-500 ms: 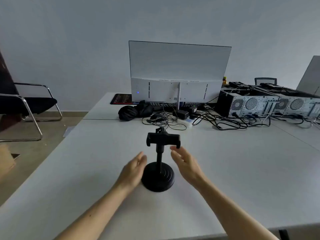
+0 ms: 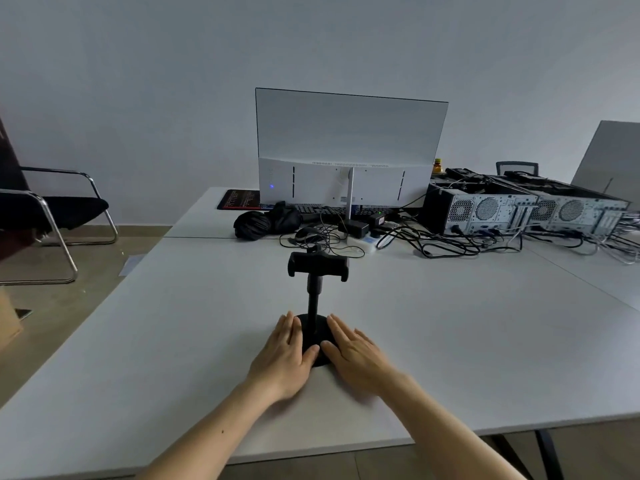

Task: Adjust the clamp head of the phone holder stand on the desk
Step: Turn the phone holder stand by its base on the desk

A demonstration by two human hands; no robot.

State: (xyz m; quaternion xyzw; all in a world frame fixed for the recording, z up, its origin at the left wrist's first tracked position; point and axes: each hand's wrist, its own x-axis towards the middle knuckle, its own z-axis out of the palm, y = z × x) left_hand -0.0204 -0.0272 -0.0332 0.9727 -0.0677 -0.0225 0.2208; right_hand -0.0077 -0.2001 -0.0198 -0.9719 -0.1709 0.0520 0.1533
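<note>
Both hands, left hand (image 2: 284, 355) and right hand (image 2: 356, 351), lie flat with open fingers on the stand's base (image 2: 313, 327), grasping nothing; the clamp head (image 2: 318, 265) is untouched.

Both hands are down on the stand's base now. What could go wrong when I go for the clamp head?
Both the left hand and right hand lie flat on the round base; if both lift, twisting the clamp head on its thin post may tip the stand. A backward slide could reach the loose cables behind.
</note>
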